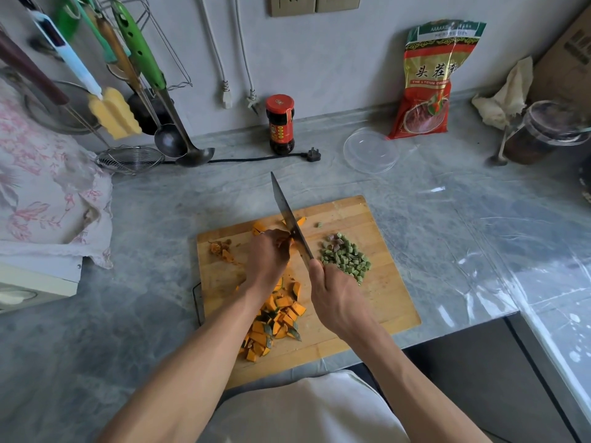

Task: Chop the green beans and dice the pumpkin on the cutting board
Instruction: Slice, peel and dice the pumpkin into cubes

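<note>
A wooden cutting board [377,282] lies on the grey counter. My right hand [332,295] grips the handle of a cleaver [289,219], whose blade points away and cuts into an orange pumpkin strip [299,222]. My left hand [267,257] curls its fingers on the pumpkin right beside the blade. A heap of diced pumpkin [275,318] with green skin lies on the near part of the board, partly under my left forearm. Chopped green beans [345,259] are piled to the right of the blade. Pumpkin pulp scraps [220,249] sit at the board's left edge.
A dark sauce jar [280,124], a black plug [311,154] and a clear plastic lid [371,150] stand behind the board. A red packet [427,81] leans on the wall. Ladles and a wire strainer [129,158] are at back left; a floral cloth [48,187] at left.
</note>
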Demonstrator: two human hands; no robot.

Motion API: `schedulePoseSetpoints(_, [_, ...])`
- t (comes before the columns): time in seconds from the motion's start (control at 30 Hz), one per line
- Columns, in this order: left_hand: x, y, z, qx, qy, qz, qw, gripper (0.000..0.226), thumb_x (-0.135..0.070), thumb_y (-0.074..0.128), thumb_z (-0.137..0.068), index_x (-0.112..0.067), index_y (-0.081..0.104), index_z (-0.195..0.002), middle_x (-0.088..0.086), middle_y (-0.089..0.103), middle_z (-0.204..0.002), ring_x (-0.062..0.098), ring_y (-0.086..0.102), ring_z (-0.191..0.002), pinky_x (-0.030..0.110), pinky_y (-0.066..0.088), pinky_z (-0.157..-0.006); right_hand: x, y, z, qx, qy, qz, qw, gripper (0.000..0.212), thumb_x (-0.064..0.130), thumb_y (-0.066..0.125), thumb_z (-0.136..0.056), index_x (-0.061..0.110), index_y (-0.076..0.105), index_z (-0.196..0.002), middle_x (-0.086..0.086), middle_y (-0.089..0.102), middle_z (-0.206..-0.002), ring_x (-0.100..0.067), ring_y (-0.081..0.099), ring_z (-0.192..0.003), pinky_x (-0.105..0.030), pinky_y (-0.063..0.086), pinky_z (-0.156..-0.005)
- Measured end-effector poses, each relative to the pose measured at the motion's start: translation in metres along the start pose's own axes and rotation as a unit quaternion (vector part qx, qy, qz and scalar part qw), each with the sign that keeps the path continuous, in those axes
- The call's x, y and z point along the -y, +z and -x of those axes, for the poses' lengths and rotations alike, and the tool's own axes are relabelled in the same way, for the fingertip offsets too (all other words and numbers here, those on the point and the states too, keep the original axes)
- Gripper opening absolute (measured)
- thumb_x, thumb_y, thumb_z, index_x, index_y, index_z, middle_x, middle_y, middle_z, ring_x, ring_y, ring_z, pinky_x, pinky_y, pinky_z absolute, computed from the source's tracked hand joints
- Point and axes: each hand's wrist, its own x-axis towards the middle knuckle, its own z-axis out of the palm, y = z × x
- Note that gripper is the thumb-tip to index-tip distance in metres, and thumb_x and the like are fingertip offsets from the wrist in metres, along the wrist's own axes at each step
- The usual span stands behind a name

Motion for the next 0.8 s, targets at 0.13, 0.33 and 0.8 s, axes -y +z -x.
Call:
schedulePoseSetpoints(0.13, [-0.004,0.000,0.003,-0.006,0.013,0.006,1.000,0.022,-0.003,0.063,-0.092,-0.013,0.075,-0.076,0.004,0.073,-0.073,-0.011,0.047,-0.051,0.006,0.031,-0.051,0.000,0.004,0.000,-0.001,-0.036,-0.023,0.999,0.039,0.034,0.024,-0.110,0.021,0.038,-0.075,-0.009,0.045,-0.074,-0.025,0.043,-0.065,-0.039,0.037,-0.063])
schedulePoseSetpoints(0.33, [-0.005,0.000,0.004,-0.001,-0.012,0.025,1.000,0.030,-0.002,0.057,-0.092,-0.019,0.071,-0.072,-0.010,0.063,-0.062,-0.002,0.055,-0.054,0.014,0.030,-0.047,-0.004,0.008,-0.006,-0.026,-0.022,-0.075,0.997,0.049,0.044,0.027,-0.107,0.016,0.038,-0.068,-0.002,0.043,-0.060,-0.017,0.037,-0.050,-0.033,0.028,-0.050])
schedulePoseSetpoints(0.8, [0.000,0.004,0.003,-0.031,-0.030,0.032,0.999,0.021,0.000,0.063,-0.090,-0.012,0.079,-0.086,-0.002,0.075,-0.079,-0.009,0.053,-0.057,0.004,0.035,-0.054,-0.011,0.012,-0.018,-0.002,0.001,-0.057,0.998,0.038,0.031,0.026,-0.109,0.006,0.049,-0.091,-0.019,0.055,-0.081,-0.029,0.050,-0.074,-0.042,0.042,-0.070])
